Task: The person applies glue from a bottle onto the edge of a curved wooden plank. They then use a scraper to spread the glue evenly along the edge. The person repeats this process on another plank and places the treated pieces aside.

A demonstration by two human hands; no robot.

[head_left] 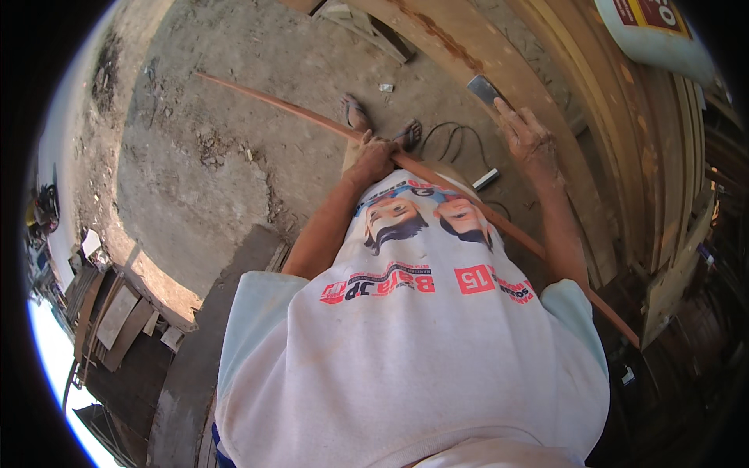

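Note:
My left hand (373, 161) is closed around a long, thin reddish-brown wooden strip (273, 101). The strip runs slantwise across my front, from the ground side at far left, past my lap, to beneath my right forearm at lower right. Raised to the right of it, my right hand (532, 148) grips a flat grey piece (484, 90) with rounded corners, like a scraper blade; its exact kind is unclear. That piece appears in front of a wide curved wooden board (468, 47), and I cannot tell whether they touch.
Long planks (624, 132) stand along the right side, with a pale plastic container (659, 43) at upper right. A black cable (449, 129) and a white object (485, 179) lie near my sandalled feet. Scrap boards (117, 324) are piled at lower left on the dirt ground.

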